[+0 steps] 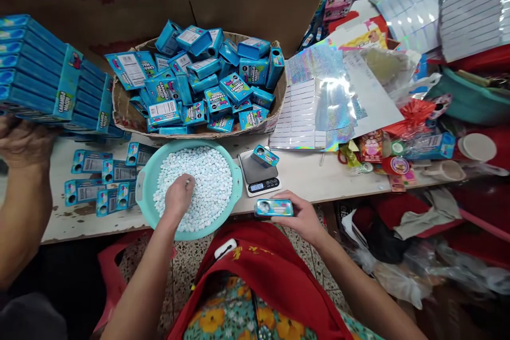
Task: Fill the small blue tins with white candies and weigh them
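Observation:
My left hand (180,195) is down in a pale green plastic basin (236,175), its fingers curled together among small white candies (211,180). What lies inside those fingers is mostly hidden. In front of my red apron, my right hand (305,218) grips a small blue candy box (274,207) lying on its side, its round opening toward the basin. Just beyond that box, a digital kitchen scale (264,186) with a lit display carries another blue candy box (266,156) on its plate.
A cut-down carton (199,134) full of blue boxes stands behind the basin. Several boxes (85,191) lie left of it, near tall box stacks (35,74) and another person's hand (24,141). Shiny sticker sheets (303,111) and a teal tub (462,95) are on the right.

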`<state>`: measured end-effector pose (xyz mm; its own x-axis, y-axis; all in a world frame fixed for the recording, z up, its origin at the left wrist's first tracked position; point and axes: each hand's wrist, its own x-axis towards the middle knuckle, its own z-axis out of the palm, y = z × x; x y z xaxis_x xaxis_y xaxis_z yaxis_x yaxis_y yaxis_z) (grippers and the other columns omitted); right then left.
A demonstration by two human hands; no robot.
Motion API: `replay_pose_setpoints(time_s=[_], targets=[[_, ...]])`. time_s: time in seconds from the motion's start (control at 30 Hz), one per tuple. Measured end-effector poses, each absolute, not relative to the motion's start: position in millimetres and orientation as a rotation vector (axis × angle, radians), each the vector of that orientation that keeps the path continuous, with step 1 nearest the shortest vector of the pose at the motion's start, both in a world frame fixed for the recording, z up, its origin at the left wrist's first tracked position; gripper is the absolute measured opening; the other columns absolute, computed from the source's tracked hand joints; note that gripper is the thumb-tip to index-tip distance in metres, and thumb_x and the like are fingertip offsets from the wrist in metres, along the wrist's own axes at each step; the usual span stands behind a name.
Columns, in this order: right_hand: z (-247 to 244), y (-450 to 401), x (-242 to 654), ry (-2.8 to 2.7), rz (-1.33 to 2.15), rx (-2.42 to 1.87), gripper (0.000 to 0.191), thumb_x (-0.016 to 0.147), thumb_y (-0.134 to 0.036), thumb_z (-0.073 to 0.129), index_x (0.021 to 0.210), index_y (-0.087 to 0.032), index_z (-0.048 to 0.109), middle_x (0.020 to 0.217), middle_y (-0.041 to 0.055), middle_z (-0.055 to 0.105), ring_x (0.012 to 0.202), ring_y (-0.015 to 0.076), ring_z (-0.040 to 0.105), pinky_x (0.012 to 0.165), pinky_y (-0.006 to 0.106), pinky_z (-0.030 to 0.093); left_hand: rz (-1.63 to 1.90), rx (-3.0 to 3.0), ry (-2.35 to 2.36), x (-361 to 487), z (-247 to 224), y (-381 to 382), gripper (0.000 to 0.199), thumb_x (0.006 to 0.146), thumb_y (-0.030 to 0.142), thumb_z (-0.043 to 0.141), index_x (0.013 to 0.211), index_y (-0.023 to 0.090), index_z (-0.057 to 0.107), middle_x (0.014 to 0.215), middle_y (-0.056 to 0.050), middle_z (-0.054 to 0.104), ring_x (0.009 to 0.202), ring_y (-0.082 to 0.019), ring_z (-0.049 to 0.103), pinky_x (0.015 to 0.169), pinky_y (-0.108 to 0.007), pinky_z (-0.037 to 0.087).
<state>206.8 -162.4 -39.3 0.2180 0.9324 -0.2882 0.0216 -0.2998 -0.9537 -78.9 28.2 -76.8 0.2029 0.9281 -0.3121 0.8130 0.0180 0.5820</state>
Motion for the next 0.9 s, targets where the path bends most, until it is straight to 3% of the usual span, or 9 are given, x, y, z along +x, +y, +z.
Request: replay_pose_setpoints(time_s=[0.1, 0.27, 0.37, 0.47, 0.6, 0.7, 0.83, 0.9], targets=[[-49, -183, 224, -0.879, 1.122, -1.663, 0.036, 0.065, -0.032, 0.08, 0.097, -0.024, 0.067, 0.096, 0.0037, 0.064, 0.089, 0.0207, 0.062, 0.079, 0.034, 0.051, 0.109, 2.241, 1.538, -60, -61, 30, 0.019, 0.08, 0.028, 0.055, 0.094, 0.021, 0.066, 0.104, -0.01, 0.064, 0.097, -0.03, 0.054, 0.081, -0.04, 0.043], [-60, -187, 235, -0.743, 1.02, -1.755, 0.038, 0.064, -0.037, 0.078, 0.098, -0.023, 0.066, 0.1, 0.0049, 0.065, 0.091, 0.0223, 0.063, 0.083, 0.036, 0.052, 0.307, 2.439, 1.039, 36, -49, 36, 0.036, 0.083, 0.021, 0.055, 0.119, 0.022, 0.056, 0.118, -0.009, 0.059, 0.112, -0.024, 0.051, 0.096, -0.038, 0.04], [-64, -179, 236, -0.707, 1.007, -1.804, 0.041, 0.063, -0.039, 0.078, 0.098, -0.022, 0.065, 0.099, 0.0052, 0.067, 0.089, 0.0226, 0.064, 0.083, 0.037, 0.052, 0.096, 2.634, 0.679, 98, -56, 34, 0.046, 0.085, 0.013, 0.048, 0.129, 0.028, 0.047, 0.133, -0.007, 0.049, 0.121, -0.025, 0.044, 0.095, -0.041, 0.041], [-70, -165, 233, -0.693, 0.955, -1.846, 0.044, 0.06, -0.041, 0.079, 0.097, -0.022, 0.066, 0.096, 0.0058, 0.068, 0.084, 0.0225, 0.064, 0.079, 0.038, 0.053, -0.005, 2.601, 0.737, 112, -59, 39, 0.036, 0.088, 0.013, 0.043, 0.121, 0.022, 0.052, 0.116, -0.009, 0.057, 0.106, -0.022, 0.054, 0.086, -0.035, 0.046], [-84, -131, 221, -0.663, 0.851, -1.784, 0.047, 0.059, -0.042, 0.079, 0.098, -0.02, 0.065, 0.092, 0.0064, 0.068, 0.081, 0.0231, 0.064, 0.079, 0.041, 0.053, 0.516, 2.273, 1.122, 42, -23, 47, 0.039, 0.084, 0.029, 0.059, 0.121, 0.02, 0.05, 0.113, -0.01, 0.058, 0.103, -0.021, 0.057, 0.086, -0.032, 0.047], [-101, -102, 207, -0.698, 0.78, -1.734, 0.049, 0.061, -0.043, 0.077, 0.102, -0.02, 0.063, 0.096, 0.0072, 0.067, 0.085, 0.0235, 0.064, 0.082, 0.043, 0.052, 0.951, 2.159, 1.54, -50, 16, 58, 0.041, 0.081, 0.032, 0.062, 0.119, 0.021, 0.052, 0.112, -0.009, 0.06, 0.104, -0.023, 0.057, 0.091, -0.037, 0.044], [-121, -80, 193, -0.763, 0.719, -1.768, 0.054, 0.064, -0.045, 0.075, 0.109, -0.019, 0.061, 0.104, 0.0089, 0.065, 0.093, 0.0249, 0.062, 0.089, 0.046, 0.049, 1.009, 1.962, 2.338, -168, 35, 96, 0.042, 0.076, 0.035, 0.065, 0.113, 0.018, 0.055, 0.108, -0.01, 0.059, 0.102, -0.028, 0.055, 0.091, -0.042, 0.042], [-124, -80, 192, -0.796, 0.703, -1.765, 0.062, 0.063, -0.044, 0.076, 0.116, -0.019, 0.057, 0.116, 0.0113, 0.061, 0.104, 0.027, 0.059, 0.094, 0.047, 0.046, 0.931, 1.855, 2.505, -215, 25, 124, 0.04, 0.074, 0.034, 0.067, 0.109, 0.018, 0.055, 0.102, -0.009, 0.058, 0.099, -0.029, 0.054, 0.092, -0.045, 0.041]])
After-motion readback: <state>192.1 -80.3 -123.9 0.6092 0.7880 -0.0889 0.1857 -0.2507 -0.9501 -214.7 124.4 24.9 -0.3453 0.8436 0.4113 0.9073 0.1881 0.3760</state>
